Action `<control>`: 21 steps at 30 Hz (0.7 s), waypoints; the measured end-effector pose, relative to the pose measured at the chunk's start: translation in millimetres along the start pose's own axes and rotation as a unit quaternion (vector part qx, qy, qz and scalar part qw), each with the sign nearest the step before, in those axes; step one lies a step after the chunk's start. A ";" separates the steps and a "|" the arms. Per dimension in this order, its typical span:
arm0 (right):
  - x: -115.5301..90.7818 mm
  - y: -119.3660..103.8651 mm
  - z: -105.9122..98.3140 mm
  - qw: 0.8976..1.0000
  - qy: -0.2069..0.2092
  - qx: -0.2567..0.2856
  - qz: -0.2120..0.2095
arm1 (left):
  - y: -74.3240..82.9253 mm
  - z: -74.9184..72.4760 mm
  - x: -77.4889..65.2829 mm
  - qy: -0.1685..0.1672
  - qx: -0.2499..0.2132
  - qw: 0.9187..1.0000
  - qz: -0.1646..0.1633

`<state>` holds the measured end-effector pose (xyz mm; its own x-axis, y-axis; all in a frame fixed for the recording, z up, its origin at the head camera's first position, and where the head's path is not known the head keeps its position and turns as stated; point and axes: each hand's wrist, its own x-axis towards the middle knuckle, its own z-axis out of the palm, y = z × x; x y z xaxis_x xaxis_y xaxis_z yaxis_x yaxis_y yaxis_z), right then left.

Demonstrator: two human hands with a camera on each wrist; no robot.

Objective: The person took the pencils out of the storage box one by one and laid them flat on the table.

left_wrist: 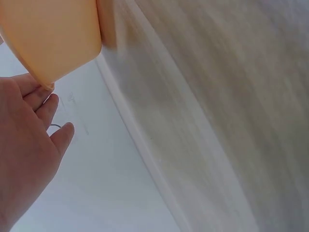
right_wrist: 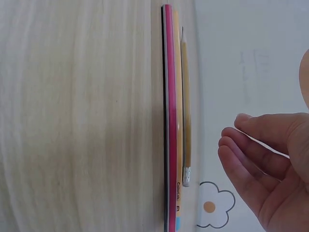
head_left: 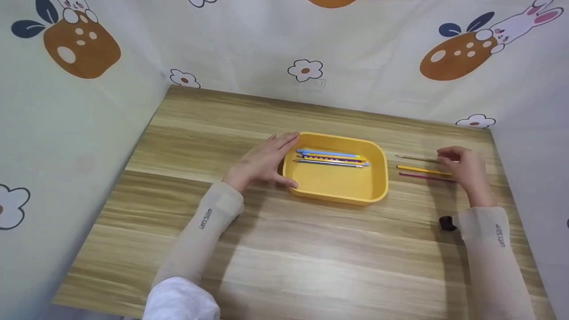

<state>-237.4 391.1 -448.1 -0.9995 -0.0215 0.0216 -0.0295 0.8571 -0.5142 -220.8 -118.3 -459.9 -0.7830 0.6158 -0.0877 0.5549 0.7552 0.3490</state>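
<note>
My left hand [head_left: 262, 163] rests against the left end of a yellow plastic bin [head_left: 380, 175], fingers extended along the far corner and thumb at the near one. Several pencils [head_left: 329, 163], blue, yellow and dark, lie side by side inside it. To the bin's right, my right hand [head_left: 471, 171] hovers with loosely bent fingers, holding nothing. Beneath and beside it are three pencils: a natural-wood one [right_wrist: 187, 106] with a white eraser, a yellow one [right_wrist: 179, 125] and a red one [right_wrist: 171, 125]. In the right wrist view, the fingertips are apart from them.
The wood-grain table [head_left: 311, 249] meets a printed curtain [head_left: 249, 53] at the back, with pale walls left and right. A small black object [head_left: 447, 223] sticks out beside the right wrist. Pale sleeves cover both forearms.
</note>
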 end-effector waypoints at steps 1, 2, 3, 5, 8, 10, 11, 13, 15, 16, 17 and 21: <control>-0.6 -1.2 0.2 1.000 -0.001 0.002 0.000 | 0.3 -0.3 0.2 0.000 0.006 1.000 0.001; -1.3 -2.3 0.5 1.000 -0.002 0.005 -0.001 | 0.5 -0.6 0.4 0.001 0.013 1.000 0.003; -2.1 -3.7 0.8 1.000 -0.003 0.005 -0.002 | 0.7 -0.9 0.5 0.001 0.019 1.000 0.005; -3.4 -5.7 2.0 1.000 -0.005 0.014 -0.005 | 1.1 -1.2 0.6 0.001 0.028 1.000 0.008; -4.5 -9.1 4.0 1.000 -0.005 0.022 -0.012 | 0.9 -1.2 0.8 0.001 0.038 0.999 0.012; -4.5 -11.0 5.5 0.999 -0.003 0.026 -0.019 | 0.6 -1.1 0.6 -0.003 0.040 0.999 0.009; -4.7 -12.3 6.1 0.999 -0.002 0.026 -0.022 | 0.5 -1.1 0.7 -0.005 0.041 0.999 0.008; -5.3 -14.8 7.2 0.999 -0.001 0.025 -0.026 | 0.4 -0.9 0.9 -0.009 0.042 0.999 0.006; -5.9 -17.2 8.4 0.999 0.000 0.025 -0.029 | 0.4 -0.9 1.2 -0.012 0.044 0.999 0.004; -6.4 -18.9 8.8 0.999 -0.001 0.023 -0.029 | 0.5 -0.8 1.3 -0.013 0.044 0.999 0.004; -7.1 -20.5 9.1 0.999 -0.001 0.023 -0.028 | 0.7 -0.9 1.2 -0.014 0.045 0.999 0.002; -8.2 -26.5 10.2 0.999 -0.005 0.027 -0.021 | 0.9 -0.7 0.9 -0.015 0.046 0.999 -0.001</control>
<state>-228.5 363.3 -443.3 -0.9974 -0.0626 0.0360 -0.0720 0.8269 -0.5577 -221.2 -117.2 -459.0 -0.7764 0.6196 -0.1159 0.5778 0.7730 0.2620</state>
